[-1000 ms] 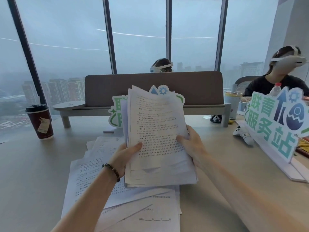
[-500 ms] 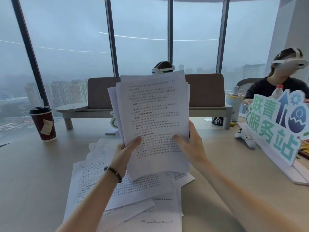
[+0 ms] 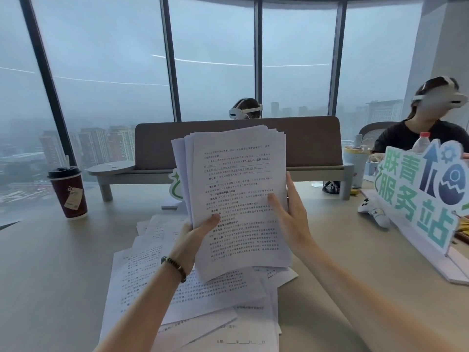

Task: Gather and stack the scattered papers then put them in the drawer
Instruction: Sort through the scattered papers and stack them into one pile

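The left hand (image 3: 194, 233) pinches the lower left edge of a sheaf of papers (image 3: 238, 196), thumb curled over the printed face and fingers hidden behind; a dark beaded bracelet (image 3: 174, 268) circles that wrist. The right hand (image 3: 291, 219) lies nearly flat against the sheaf's right edge, fingers straight, thumb on the front. The sheaf stands upright above the table (image 3: 50, 262), many sheets with fanned top edges, too many to count; its print is dense Chinese text with bold clause headings, too small to read surely. Beneath it, loose papers (image 3: 142, 280) lie overlapping on the table, at least five sheets, the nearest showing a date line. To the far left stands one dark red paper cup (image 3: 68, 193) with a black lid and a tag. To the right stands one sign (image 3: 418, 196) reading 联青服务站, with one white controller (image 3: 374, 212) beside it and one red-capped bottle (image 3: 421, 143) behind. A second, green-edged sign (image 3: 176, 186) peeks from behind the sheaf. Two people wearing headsets sit beyond.
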`<state>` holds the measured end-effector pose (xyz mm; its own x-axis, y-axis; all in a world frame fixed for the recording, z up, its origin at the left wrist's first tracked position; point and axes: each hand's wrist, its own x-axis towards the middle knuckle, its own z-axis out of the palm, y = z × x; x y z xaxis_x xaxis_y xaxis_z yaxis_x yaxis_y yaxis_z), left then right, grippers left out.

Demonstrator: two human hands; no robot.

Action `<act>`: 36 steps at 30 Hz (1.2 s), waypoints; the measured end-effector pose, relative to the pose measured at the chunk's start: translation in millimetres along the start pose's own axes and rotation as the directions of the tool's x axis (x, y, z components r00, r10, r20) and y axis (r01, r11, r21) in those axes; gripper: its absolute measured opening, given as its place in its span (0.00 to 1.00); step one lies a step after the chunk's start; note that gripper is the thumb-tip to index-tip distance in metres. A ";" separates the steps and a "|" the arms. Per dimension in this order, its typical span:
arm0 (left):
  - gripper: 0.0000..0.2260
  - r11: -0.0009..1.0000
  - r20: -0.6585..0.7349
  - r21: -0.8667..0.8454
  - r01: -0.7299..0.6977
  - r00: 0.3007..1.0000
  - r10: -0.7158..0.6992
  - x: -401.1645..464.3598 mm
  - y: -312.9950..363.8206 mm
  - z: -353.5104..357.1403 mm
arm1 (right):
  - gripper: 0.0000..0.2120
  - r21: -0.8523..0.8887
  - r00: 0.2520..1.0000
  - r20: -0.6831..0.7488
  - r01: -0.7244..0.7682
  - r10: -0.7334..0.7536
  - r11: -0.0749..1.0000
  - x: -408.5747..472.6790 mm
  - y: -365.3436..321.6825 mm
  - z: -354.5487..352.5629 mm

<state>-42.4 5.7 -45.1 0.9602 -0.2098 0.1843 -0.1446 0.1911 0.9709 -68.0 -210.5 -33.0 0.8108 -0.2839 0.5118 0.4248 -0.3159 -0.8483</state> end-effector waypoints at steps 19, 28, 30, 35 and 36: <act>0.12 0.948 -0.028 0.221 0.230 0.973 -0.230 17.5 18.6 -42.1 | 0.14 -0.139 0.876 0.284 -0.365 0.390 0.921 7.8 -4.7 -6.6; 0.15 0.818 -0.141 0.312 0.484 0.875 -0.463 19.7 -21.4 -92.7 | 0.31 -0.603 0.770 0.177 -0.407 0.613 0.686 4.7 18.7 -12.2; 0.16 0.813 -0.147 0.335 0.477 0.878 -0.455 22.2 -25.6 -90.7 | 0.33 -0.589 0.772 0.171 -0.418 0.613 0.691 5.8 25.2 -13.6; 0.14 0.828 -0.156 0.354 0.434 0.901 -0.405 26.3 -32.9 -69.4 | 0.33 -0.594 0.766 0.171 -0.422 0.620 0.685 6.9 29.9 -18.2; 0.14 0.831 -0.154 0.357 0.428 0.904 -0.399 26.5 -34.6 -64.4 | 0.30 -0.596 0.762 0.184 -0.416 0.621 0.687 6.9 29.9 -19.4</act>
<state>3.5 55.4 -83.7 0.9624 -0.1178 -0.2446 0.2055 -0.2729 0.9398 -57.5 -239.4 -52.2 0.9555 -0.2463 -0.1621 -0.2858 -0.6384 -0.7147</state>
